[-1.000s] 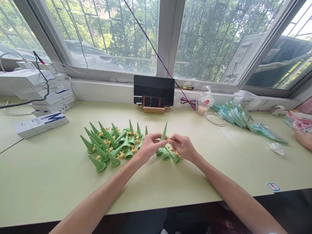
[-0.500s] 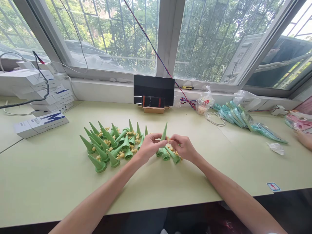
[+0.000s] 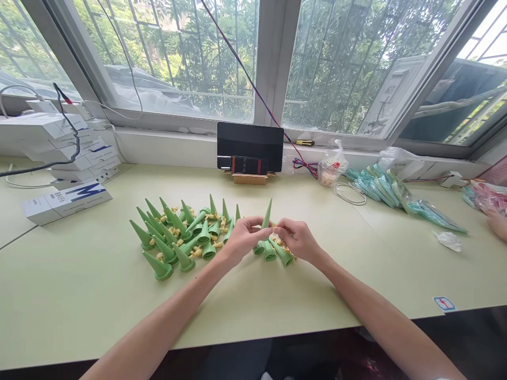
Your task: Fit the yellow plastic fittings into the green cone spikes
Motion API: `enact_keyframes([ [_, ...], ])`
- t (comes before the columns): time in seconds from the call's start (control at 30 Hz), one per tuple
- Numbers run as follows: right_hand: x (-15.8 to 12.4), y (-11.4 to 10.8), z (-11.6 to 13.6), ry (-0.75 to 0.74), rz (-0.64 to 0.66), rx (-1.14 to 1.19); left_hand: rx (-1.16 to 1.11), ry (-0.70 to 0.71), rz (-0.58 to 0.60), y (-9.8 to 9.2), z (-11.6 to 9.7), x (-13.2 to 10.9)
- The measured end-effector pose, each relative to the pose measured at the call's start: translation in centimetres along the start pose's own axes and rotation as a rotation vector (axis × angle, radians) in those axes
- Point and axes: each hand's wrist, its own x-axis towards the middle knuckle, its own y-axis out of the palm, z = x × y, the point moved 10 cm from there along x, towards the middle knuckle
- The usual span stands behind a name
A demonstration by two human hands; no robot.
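A green plastic watering spike point(image 3: 268, 212) points upward, held in the fingers of my left hand point(image 3: 242, 240). Close against it, my right hand point(image 3: 299, 241) is closed in a pinch at the spike's small yellow valve point(image 3: 274, 227). My fingers cover most of the valve and the spike's base. Under and between my hands lie a few more green spikes point(image 3: 270, 253) with their round open ends toward me. To the left of my left hand a large group of green spikes point(image 3: 161, 267) with yellow valves stands and lies on the pale green table point(image 3: 222, 316).
A tablet point(image 3: 249, 138) and a phone point(image 3: 249, 165) lean on a cardboard stand at the window. White boxes point(image 3: 67, 203) are stacked at left. Bagged teal items point(image 3: 378, 187), a coiled cable point(image 3: 350, 194) and crumpled tissue point(image 3: 448, 241) lie right. Another person's hand point(image 3: 497, 224) touches a pink package.
My hands and the spike stay almost exactly in place, with only slight finger motion. At the far right, the other person's hand and the pink package have shifted a little.
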Motion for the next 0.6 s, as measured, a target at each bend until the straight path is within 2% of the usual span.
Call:
enact_keyframes([
  [0.27, -0.03, -0.06, -0.02, 0.005, -0.011, 0.013, -0.004, -0.003, -0.004, 0.02, -0.13, -0.06],
  [0.6, 0.11, -0.97, 0.37, -0.013, -0.117, -0.009, 0.018, -0.001, -0.054, -0.35, -0.63, -0.16],
])
